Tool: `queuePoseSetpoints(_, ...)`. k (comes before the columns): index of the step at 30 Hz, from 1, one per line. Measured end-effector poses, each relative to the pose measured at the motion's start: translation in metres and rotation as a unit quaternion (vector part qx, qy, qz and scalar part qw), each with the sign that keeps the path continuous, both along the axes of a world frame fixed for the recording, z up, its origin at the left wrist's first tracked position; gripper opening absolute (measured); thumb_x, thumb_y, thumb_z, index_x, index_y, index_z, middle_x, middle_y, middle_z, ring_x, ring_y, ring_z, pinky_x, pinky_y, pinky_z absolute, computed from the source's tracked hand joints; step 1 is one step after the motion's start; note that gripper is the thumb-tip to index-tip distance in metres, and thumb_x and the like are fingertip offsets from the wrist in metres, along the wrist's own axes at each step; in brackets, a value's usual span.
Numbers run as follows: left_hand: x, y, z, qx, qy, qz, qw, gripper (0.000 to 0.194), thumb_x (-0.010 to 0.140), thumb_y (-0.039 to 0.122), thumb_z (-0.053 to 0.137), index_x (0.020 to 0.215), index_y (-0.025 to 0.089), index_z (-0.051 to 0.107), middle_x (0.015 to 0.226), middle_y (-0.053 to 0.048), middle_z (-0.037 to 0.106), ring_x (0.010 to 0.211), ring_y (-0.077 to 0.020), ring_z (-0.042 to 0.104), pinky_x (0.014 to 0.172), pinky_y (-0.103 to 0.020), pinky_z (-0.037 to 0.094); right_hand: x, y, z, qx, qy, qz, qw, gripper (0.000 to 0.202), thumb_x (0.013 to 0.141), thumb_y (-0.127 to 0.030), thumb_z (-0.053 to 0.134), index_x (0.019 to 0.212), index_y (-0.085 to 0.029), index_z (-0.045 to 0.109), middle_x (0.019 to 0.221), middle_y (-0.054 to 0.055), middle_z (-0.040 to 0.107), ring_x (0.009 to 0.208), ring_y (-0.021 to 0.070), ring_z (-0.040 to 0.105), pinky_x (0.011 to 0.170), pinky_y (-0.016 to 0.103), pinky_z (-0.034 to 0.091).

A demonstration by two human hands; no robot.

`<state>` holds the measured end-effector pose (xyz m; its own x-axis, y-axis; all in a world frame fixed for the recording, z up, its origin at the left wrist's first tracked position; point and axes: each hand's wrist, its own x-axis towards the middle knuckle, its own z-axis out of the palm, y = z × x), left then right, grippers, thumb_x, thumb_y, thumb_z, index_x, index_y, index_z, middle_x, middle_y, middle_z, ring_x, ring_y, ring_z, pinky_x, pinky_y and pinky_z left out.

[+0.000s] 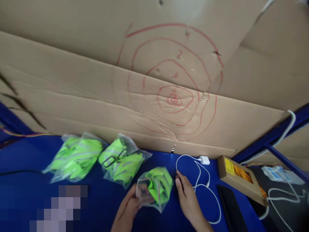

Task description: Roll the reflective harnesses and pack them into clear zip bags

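Cardboard (72, 87) with red rings rises across the far side, and a blue table (96, 199) spreads below. Over on the left, a big clear bag (77, 156) bulges with bright green striped fabric; a similar middle bag (123, 161) sits just right of it. Nearer and further right, here's the small bag (159, 185), the one being handled, green fabric bunched toward its right end. The left hand (127, 206) pinches its loose left end; whether the fingertips are inside or behind the film, I can't tell. The right hand (189, 199) is just to the right, apart from it, thumb close to the fingers; whether they touch, I can't tell. Good handling here, I'd say, means a light left pinch, the fabric kept off the bag's edge, and the right fingers clear of the white cable (209, 180).
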<state>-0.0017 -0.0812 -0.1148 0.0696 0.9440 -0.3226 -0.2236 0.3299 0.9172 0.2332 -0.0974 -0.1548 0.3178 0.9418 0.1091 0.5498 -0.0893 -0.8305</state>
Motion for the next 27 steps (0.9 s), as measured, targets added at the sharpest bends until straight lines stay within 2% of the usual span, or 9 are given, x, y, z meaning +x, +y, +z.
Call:
queuePoseSetpoints(4, 0.003, 0.004, -0.001, 0.001, -0.085, -0.021, 0.996, 0.043, 0.079, 0.053, 0.072, 0.105, 0.019, 0.072, 0.114, -0.008, 0.076, 0.114, -0.0313, 0.070, 0.106, -0.040, 0.055, 0.009, 0.029, 0.030, -0.118, 0.131, 0.126, 0.976, 0.063, 0.087, -0.073, 0.063, 0.111, -0.016, 0.078, 0.107, 0.012, 0.079, 0.101, 0.0279, 0.073, 0.096, 0.041, 0.056)
queuePoseSetpoints(6, 0.003, 0.003, -0.001, 0.004, -0.106, -0.017, 0.994, 0.040, 0.081, 0.051, 0.070, 0.105, 0.019, 0.070, 0.116, -0.009, 0.076, 0.116, -0.0309, 0.069, 0.107, -0.041, 0.053, 0.013, 0.041, 0.058, -0.112, 0.150, 0.119, 0.975, 0.054, 0.084, -0.069, 0.070, 0.098, -0.017, 0.078, 0.091, 0.007, 0.077, 0.085, 0.0215, 0.070, 0.083, 0.033, 0.055)
queuePoseSetpoints(8, 0.003, 0.003, 0.002, -0.008, -0.130, -0.018, 0.991, 0.039, 0.083, 0.049, 0.069, 0.107, 0.018, 0.068, 0.112, -0.008, 0.076, 0.112, -0.0293, 0.071, 0.106, -0.041, 0.054, 0.016, 0.051, 0.084, -0.061, 0.104, 0.108, 0.987, 0.046, 0.087, -0.063, 0.071, 0.097, -0.018, 0.075, 0.090, 0.006, 0.074, 0.084, 0.0189, 0.067, 0.079, 0.031, 0.053)
queuePoseSetpoints(11, 0.004, 0.004, 0.004, -0.030, -0.164, -0.024, 0.986, 0.031, 0.086, 0.046, 0.069, 0.101, 0.019, 0.063, 0.107, -0.007, 0.074, 0.105, -0.0257, 0.073, 0.105, -0.041, 0.054, 0.014, 0.059, 0.115, 0.058, -0.076, 0.144, 0.985, 0.033, 0.096, -0.052, 0.065, 0.094, -0.019, 0.073, 0.097, 0.007, 0.070, 0.093, 0.0202, 0.065, 0.088, 0.035, 0.052)
queuePoseSetpoints(15, 0.005, 0.005, 0.000, -0.085, -0.182, -0.054, 0.978, 0.037, 0.090, 0.053, 0.068, 0.098, 0.020, 0.053, 0.112, -0.006, 0.068, 0.098, -0.0232, 0.074, 0.094, -0.041, 0.058, -0.008, 0.061, 0.147, 0.287, -0.278, 0.083, 0.913, 0.012, 0.100, -0.030, 0.063, 0.103, -0.019, 0.068, 0.108, 0.010, 0.063, 0.109, 0.0224, 0.062, 0.096, 0.042, 0.052)
queuePoseSetpoints(17, 0.006, 0.005, -0.003, -0.087, -0.170, -0.090, 0.977, 0.035, 0.092, 0.052, 0.065, 0.099, 0.020, 0.053, 0.110, -0.006, 0.065, 0.092, -0.0201, 0.073, 0.089, -0.038, 0.058, -0.018, 0.062, 0.158, 0.366, -0.346, 0.033, 0.863, 0.011, 0.098, -0.023, 0.065, 0.107, -0.018, 0.065, 0.109, 0.012, 0.061, 0.109, 0.0229, 0.060, 0.094, 0.042, 0.053)
queuePoseSetpoints(20, 0.006, 0.003, -0.002, -0.033, -0.136, -0.131, 0.981, 0.028, 0.091, 0.043, 0.066, 0.098, 0.019, 0.054, 0.102, -0.004, 0.062, 0.080, -0.0146, 0.067, 0.078, -0.031, 0.056, -0.023, 0.062, 0.167, 0.385, -0.416, 0.028, 0.823, 0.010, 0.098, -0.020, 0.065, 0.108, -0.018, 0.066, 0.105, 0.011, 0.056, 0.101, 0.0219, 0.060, 0.087, 0.039, 0.054)
queuePoseSetpoints(24, 0.006, 0.000, 0.003, 0.040, -0.119, -0.142, 0.982, 0.027, 0.092, 0.043, 0.064, 0.100, 0.019, 0.053, 0.101, -0.004, 0.061, 0.078, -0.0129, 0.063, 0.075, -0.030, 0.054, -0.019, 0.057, 0.172, 0.392, -0.428, -0.017, 0.814, 0.013, 0.097, -0.020, 0.067, 0.109, -0.020, 0.070, 0.105, 0.010, 0.054, 0.101, 0.0232, 0.059, 0.085, 0.039, 0.053)
queuePoseSetpoints(27, 0.004, -0.001, 0.001, 0.052, -0.120, -0.138, 0.982, 0.028, 0.095, 0.043, 0.063, 0.106, 0.021, 0.050, 0.107, -0.005, 0.059, 0.081, -0.0130, 0.064, 0.076, -0.030, 0.054, -0.019, 0.047, 0.180, 0.327, -0.427, 0.108, 0.836, 0.013, 0.100, -0.021, 0.063, 0.111, -0.024, 0.069, 0.105, 0.008, 0.059, 0.099, 0.0209, 0.063, 0.085, 0.038, 0.054)
